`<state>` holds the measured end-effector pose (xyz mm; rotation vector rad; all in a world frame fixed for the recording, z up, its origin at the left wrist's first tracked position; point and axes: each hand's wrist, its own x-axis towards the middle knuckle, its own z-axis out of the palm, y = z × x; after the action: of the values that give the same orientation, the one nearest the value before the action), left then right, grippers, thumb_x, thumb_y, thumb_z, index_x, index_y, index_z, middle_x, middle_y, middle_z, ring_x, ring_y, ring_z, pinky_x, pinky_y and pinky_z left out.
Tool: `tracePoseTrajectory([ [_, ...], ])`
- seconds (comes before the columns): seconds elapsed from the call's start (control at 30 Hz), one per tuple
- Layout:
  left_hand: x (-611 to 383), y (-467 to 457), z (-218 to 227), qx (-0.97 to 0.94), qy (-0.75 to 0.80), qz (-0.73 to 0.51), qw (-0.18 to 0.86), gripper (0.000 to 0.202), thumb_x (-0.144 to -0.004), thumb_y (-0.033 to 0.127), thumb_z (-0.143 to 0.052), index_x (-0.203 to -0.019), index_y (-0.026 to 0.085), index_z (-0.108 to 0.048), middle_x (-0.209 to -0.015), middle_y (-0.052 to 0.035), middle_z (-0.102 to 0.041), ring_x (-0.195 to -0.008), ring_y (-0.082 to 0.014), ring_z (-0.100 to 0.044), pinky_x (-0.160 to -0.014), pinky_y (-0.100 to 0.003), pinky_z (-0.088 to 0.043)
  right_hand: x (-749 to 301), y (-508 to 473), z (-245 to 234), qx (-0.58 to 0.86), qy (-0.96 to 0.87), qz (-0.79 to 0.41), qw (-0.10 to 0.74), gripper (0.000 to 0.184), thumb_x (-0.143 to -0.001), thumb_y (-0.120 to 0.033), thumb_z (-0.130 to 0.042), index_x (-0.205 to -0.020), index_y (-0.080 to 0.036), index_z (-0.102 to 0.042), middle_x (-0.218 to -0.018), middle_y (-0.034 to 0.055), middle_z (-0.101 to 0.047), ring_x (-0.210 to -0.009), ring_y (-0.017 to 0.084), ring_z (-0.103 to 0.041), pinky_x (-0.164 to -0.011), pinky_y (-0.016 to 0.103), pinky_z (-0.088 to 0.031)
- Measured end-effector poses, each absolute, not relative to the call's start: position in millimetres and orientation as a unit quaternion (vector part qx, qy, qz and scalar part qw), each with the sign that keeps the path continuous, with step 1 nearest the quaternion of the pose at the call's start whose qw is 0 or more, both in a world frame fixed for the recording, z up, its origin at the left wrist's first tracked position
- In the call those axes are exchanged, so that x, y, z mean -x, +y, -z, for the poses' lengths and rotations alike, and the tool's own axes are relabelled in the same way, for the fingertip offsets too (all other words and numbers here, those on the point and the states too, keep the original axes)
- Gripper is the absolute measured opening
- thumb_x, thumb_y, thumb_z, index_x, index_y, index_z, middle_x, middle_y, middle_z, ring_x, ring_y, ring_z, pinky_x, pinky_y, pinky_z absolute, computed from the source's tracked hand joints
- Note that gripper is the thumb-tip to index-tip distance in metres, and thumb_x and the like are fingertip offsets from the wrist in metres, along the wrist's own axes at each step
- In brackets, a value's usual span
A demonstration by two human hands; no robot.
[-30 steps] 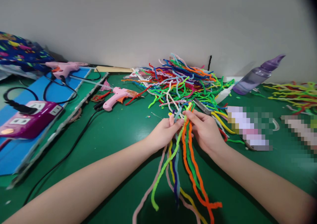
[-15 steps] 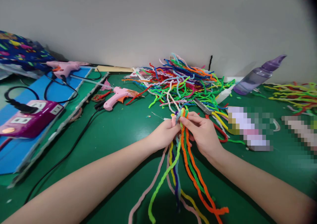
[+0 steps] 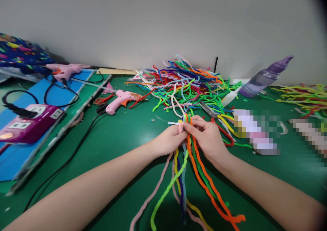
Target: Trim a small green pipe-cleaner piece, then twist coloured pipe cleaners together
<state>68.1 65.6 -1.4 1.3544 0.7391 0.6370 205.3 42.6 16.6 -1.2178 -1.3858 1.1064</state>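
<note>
A bundle of fuzzy pipe cleaners (image 3: 183, 169) in pink, lime, yellow, purple, light blue, green and orange hangs down between my hands. My left hand (image 3: 168, 139) pinches the bundle's upper part from the left, with a pink loop at its thumb. From the right, my right hand (image 3: 208, 137) has thumb and fingers closed on the orange and green strands. The strands bunch and fold over at the top, and the fingers partly hide how they are joined. A thin white strip (image 3: 173, 123) sticks out left of the bunch.
A heap of coloured pipe cleaners (image 3: 184, 81) lies against the wall. Left are a pink glue gun (image 3: 122, 99), a second glue gun (image 3: 65, 70) and a purple power strip (image 3: 32, 123). Red-handled scissors (image 3: 226, 137), a white glue bottle (image 3: 230, 97) and a purple water bottle (image 3: 265, 77) lie to the right.
The gathered top has turned slightly between my fingers, and more of the white strip shows. The hanging orange ends have swung a little to the right.
</note>
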Motion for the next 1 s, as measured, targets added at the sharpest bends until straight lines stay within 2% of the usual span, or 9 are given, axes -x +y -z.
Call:
tracePoseTrajectory([
  [0.2, -69.3, 65.1, -3.6, -0.53, 0.289, -0.312, 0.734, 0.019, -0.081, 0.032, -0.055, -0.08, 0.014, -0.058, -0.068, 0.001, -0.056, -0.063, -0.0115, -0.053, -0.066, -0.026, -0.043, -206.8, 45.5, -14.5, 0.502, -0.485, -0.475, 0.535, 0.017, -0.074, -0.032, -0.067, -0.064, -0.019, -0.063, -0.077, -0.0013, -0.046, -0.07, 0.011, -0.046, -0.061, 0.024, -0.039],
  [0.37, -69.4, 65.9, -1.4, -0.49, 0.311, -0.354, 0.734, 0.03, -0.077, 0.043, -0.061, -0.07, 0.014, -0.055, -0.057, 0.0053, -0.048, -0.051, -0.0067, -0.045, -0.055, -0.021, -0.038, -206.0, 46.2, -14.1, 0.51, -0.46, -0.475, 0.55, 0.028, -0.07, -0.038, -0.07, -0.058, -0.018, -0.053, -0.072, -0.0024, -0.04, -0.065, 0.011, -0.041, -0.061, 0.024, -0.039],
  [0.5, -69.3, 65.0, -2.1, -0.469, 0.305, -0.344, 0.754, 0.032, -0.074, 0.044, -0.063, -0.067, 0.013, -0.056, -0.057, 0.0041, -0.052, -0.051, -0.0073, -0.048, -0.056, -0.022, -0.04, -203.5, 45.4, -15.4, 0.535, -0.471, -0.452, 0.536, 0.029, -0.069, -0.043, -0.069, -0.06, -0.019, -0.056, -0.074, -0.0009, -0.043, -0.069, 0.012, -0.042, -0.061, 0.024, -0.038],
  [0.67, -69.1, 64.3, -4.8, -0.482, 0.305, -0.332, 0.751, 0.036, -0.075, 0.045, -0.062, -0.064, 0.012, -0.054, -0.055, 0.0039, -0.05, -0.051, -0.0072, -0.048, -0.057, -0.022, -0.042, -201.2, 43.4, -16.3, 0.523, -0.465, -0.46, 0.546, 0.026, -0.07, -0.038, -0.07, -0.059, -0.018, -0.058, -0.076, -0.0008, -0.042, -0.068, 0.011, -0.041, -0.057, 0.022, -0.037],
  [0.9, -69.5, 65.8, -2.7, -0.519, 0.283, -0.33, 0.736, 0.033, -0.073, 0.044, -0.064, -0.071, 0.012, -0.058, -0.059, 0.004, -0.051, -0.054, -0.0071, -0.049, -0.058, -0.021, -0.043, -199.1, 40.7, -17.5, 0.508, -0.45, -0.484, 0.553, 0.023, -0.069, -0.035, -0.072, -0.06, -0.017, -0.06, -0.076, -0.0015, -0.042, -0.065, 0.009, -0.042, -0.054, 0.02, -0.038],
  [1.0, -68.8, 65.3, -3.5, -0.54, 0.296, -0.329, 0.715, 0.03, -0.075, 0.041, -0.064, -0.07, 0.012, -0.06, -0.059, 0.0032, -0.054, -0.053, -0.007, -0.049, -0.057, -0.021, -0.043, -200.3, 40.5, -15.8, 0.512, -0.441, -0.497, 0.544, 0.026, -0.067, -0.039, -0.073, -0.06, -0.017, -0.06, -0.071, -0.003, -0.042, -0.055, 0.006, -0.04, -0.045, 0.02, -0.035],
])
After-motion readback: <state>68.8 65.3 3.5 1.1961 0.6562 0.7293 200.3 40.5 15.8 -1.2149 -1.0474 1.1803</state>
